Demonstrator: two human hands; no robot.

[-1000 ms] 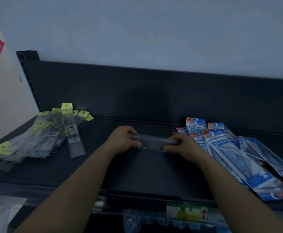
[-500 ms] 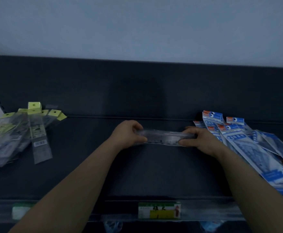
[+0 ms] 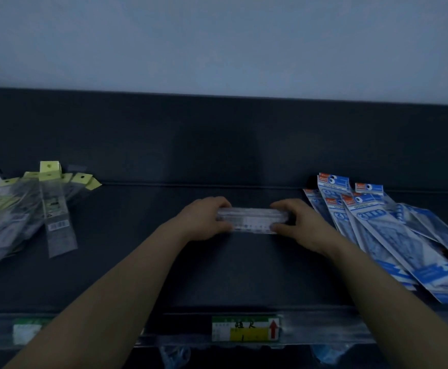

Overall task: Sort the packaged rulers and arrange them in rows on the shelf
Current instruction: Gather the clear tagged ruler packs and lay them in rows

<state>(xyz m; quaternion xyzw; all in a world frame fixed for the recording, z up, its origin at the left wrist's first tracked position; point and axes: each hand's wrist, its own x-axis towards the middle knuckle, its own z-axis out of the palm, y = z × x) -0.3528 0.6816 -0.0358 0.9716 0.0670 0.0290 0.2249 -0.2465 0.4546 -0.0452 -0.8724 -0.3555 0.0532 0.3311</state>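
A bundle of clear packaged rulers [image 3: 252, 220] lies crosswise at the middle of the dark shelf [image 3: 137, 257]. My left hand [image 3: 204, 218] grips its left end and my right hand [image 3: 300, 222] grips its right end. A loose pile of yellow-tagged clear ruler packs [image 3: 26, 209] lies at the shelf's left. Several blue ruler packs [image 3: 393, 235] are fanned out at the right, just beside my right wrist.
The shelf's dark back panel [image 3: 217, 137] rises behind the rulers, with a pale wall above. A clear price rail [image 3: 324, 331] with a green and yellow label [image 3: 245, 330] runs along the shelf's front edge.
The view has swung right and closer. Both hands keep hold of the clear bundle and have drawn nearer together, squaring it up at the shelf's middle.
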